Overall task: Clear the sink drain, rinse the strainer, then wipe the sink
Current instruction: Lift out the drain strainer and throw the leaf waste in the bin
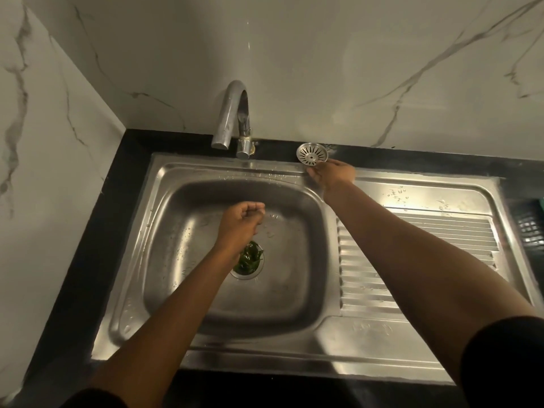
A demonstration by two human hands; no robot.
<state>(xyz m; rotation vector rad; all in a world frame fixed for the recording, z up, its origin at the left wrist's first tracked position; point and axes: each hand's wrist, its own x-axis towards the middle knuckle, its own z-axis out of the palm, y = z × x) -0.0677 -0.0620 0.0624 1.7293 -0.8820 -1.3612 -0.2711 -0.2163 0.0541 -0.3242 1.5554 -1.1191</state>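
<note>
The round metal strainer lies on the black counter behind the steel sink, right of the tap. My right hand touches its near edge with the fingertips; whether it grips the strainer is unclear. My left hand hovers over the basin with its fingers curled shut, and I see nothing in it. Below that wrist the open drain is full of green leafy scraps, partly hidden by my forearm.
A chrome tap curves over the basin's back edge. The ribbed draining board lies to the right, with a dark object at the counter's far right. Marble walls close the back and left.
</note>
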